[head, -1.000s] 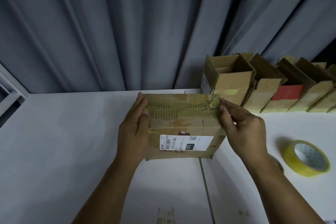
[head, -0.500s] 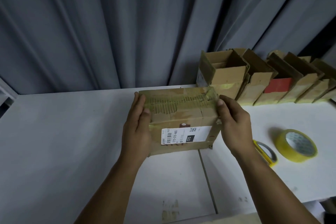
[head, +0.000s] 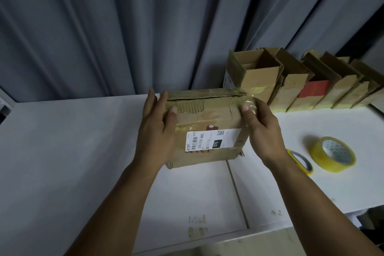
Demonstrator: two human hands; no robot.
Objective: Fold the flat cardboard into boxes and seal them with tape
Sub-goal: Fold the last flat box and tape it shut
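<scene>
A closed cardboard box (head: 207, 118) with a white shipping label stands on the white table (head: 62, 151), its taped top edge turned toward me. My left hand (head: 155, 129) lies flat against the box's left side, fingers straight up and thumb on the front face. My right hand (head: 264, 129) grips the box's upper right corner, its thumb pressing clear tape onto the front; its fingers are hidden behind the box. A yellow tape roll (head: 332, 154) lies on the table right of my right wrist.
A thinner tape roll (head: 301, 160) lies partly behind my right wrist. Several open-topped cardboard boxes (head: 259, 77) stand in a row at the back right against the grey curtain (head: 124, 27). A seam (head: 236, 189) splits the tabletop, and the table's front edge is close below.
The view has shifted, so the box sits a little higher in frame. My right thumb has slid down over the taped corner. My left hand keeps its place on the left side.
</scene>
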